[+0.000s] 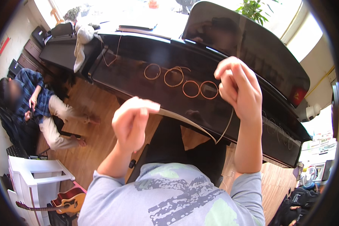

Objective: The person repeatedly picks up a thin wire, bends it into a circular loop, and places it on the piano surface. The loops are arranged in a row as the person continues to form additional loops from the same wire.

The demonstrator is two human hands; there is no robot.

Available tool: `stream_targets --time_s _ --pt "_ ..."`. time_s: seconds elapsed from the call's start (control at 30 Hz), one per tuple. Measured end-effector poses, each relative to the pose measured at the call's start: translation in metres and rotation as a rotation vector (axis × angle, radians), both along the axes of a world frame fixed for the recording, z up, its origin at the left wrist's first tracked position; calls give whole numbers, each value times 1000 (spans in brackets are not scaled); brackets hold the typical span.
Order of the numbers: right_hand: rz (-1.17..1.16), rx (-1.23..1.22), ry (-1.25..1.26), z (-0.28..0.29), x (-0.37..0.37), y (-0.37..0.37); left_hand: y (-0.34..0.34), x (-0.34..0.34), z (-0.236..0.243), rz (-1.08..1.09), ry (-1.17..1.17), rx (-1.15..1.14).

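Observation:
A thin pale string (194, 122) hangs between my hands, dipping to a sharp bend low in front of the black piano's edge. My left hand (130, 122) is closed, thumb and forefinger pinching one end of it. The other stretch rises to my right hand (239, 84), which is held higher with its fingers curled; the grip itself is partly hidden. Several bronze-coloured coils of string, one of them a coil with a loose tail (173, 77), lie on the dark piano top (139, 88) between and beyond my hands.
Thinner silvery coils (278, 130) lie right of my right forearm. A raised black panel (248, 52) stands behind. A plush toy (84, 35) and a pale looped cord (110, 60) are at the left. Another person (32, 94) sits left, above an acoustic guitar (69, 203).

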State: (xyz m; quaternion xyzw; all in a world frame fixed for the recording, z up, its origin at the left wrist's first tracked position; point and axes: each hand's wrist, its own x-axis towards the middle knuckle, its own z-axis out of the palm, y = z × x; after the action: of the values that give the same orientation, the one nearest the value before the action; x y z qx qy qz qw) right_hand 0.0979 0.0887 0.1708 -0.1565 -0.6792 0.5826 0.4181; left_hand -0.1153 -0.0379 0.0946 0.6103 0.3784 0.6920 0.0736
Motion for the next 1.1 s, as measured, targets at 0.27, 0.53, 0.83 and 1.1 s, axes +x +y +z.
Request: stream_targets --time_s 0.27,0.53,0.83,1.1 --pt "-25 -273 322 -61 47 -64 39 76 -16 -652 -368 -650" --pt "-205 -349 516 -72 77 -81 27 115 -24 -749 78 -754" --pt "-339 -198 271 -63 76 -70 31 144 -32 -619 297 -539" --pt "-778 27 -93 -54 124 -80 42 122 -20 -773 18 -487"
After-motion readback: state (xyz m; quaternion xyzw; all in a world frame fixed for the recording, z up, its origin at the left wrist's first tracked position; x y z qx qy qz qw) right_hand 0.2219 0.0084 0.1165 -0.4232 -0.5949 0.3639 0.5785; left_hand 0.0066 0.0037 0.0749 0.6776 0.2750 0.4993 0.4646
